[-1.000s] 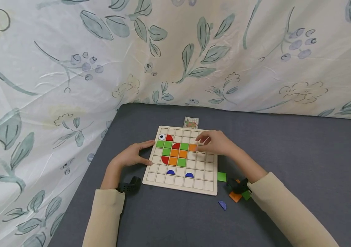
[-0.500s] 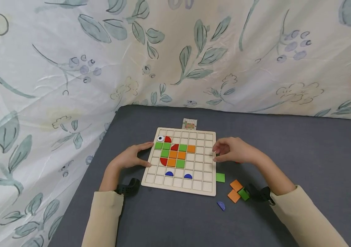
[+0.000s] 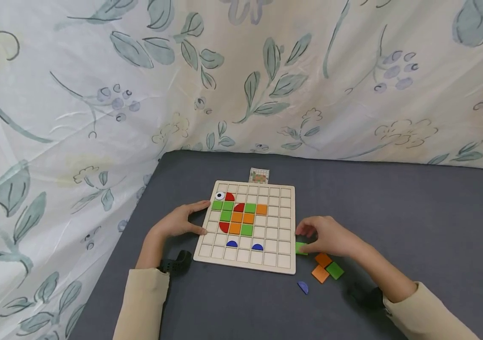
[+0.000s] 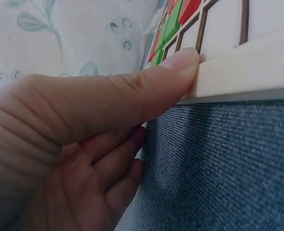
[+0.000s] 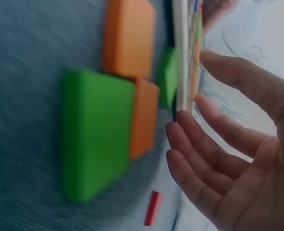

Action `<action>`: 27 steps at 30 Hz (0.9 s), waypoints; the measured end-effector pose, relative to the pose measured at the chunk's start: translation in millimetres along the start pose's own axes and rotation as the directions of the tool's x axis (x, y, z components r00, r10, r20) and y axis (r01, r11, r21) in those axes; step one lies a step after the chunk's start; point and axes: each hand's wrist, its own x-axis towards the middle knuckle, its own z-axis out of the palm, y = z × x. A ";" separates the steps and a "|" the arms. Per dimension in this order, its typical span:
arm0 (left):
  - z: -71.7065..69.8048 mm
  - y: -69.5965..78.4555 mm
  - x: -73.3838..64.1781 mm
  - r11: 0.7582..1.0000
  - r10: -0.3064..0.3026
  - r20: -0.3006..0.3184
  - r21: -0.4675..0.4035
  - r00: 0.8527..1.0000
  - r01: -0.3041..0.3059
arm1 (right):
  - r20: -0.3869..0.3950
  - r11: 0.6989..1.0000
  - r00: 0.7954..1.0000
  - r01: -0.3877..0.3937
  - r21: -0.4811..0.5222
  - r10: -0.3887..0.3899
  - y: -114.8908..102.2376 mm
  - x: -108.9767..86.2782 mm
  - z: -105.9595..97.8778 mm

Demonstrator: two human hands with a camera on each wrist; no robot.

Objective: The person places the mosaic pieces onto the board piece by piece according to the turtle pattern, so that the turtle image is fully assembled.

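Observation:
A wooden grid board [image 3: 281, 236] lies on the dark cloth, carrying green, orange, red and blue pieces and a round eye piece [image 3: 219, 195]. At its left edge my left hand [image 3: 177, 221] touches the side with spread thumb and forefinger; the thumb [image 4: 175, 67] lies straight against the rim in the left wrist view. My right hand [image 3: 328, 235] is over a loose green square tile [image 3: 300, 249] beside the board's right edge. Thumb and fingers stand apart in the right wrist view, with nothing between them. That green tile [image 5: 168, 79] appears beyond the fingertips there.
Right of the board lie two orange square tiles [image 3: 320, 274], another green tile [image 3: 335, 270] and a blue half-circle [image 3: 303, 287]. A red piece [image 5: 153, 208] shows in the right wrist view. A small picture card [image 3: 259, 175] lies behind the board. Patterned curtain [image 3: 241, 80] hangs behind.
My right hand has moved from the orange tile on the board off its right side and toward the loose green tile. The left hand stays at the board's edge.

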 end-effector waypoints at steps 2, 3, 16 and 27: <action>0.7 0.0 -0.4 1.000 0.009 0.001 -0.002 1.000 -0.009 | -0.006 1.000 1.000 -0.005 -0.001 0.005 0.2 -1.7 5.3; 0.9 0.3 -0.7 1.000 0.009 0.001 -0.003 1.000 -0.009 | -0.014 1.000 1.000 -0.005 -0.004 0.005 0.3 -2.2 7.8; 0.9 0.4 -0.1 1.000 -0.002 -0.003 0.002 1.000 0.002 | -0.127 0.996 0.992 -0.016 -0.084 0.005 0.2 -4.8 21.8; -1.1 0.2 -3.4 0.997 0.071 -0.004 -0.014 0.997 -0.071 | -0.144 0.995 0.989 0.001 -0.101 -0.015 -0.6 -7.3 18.9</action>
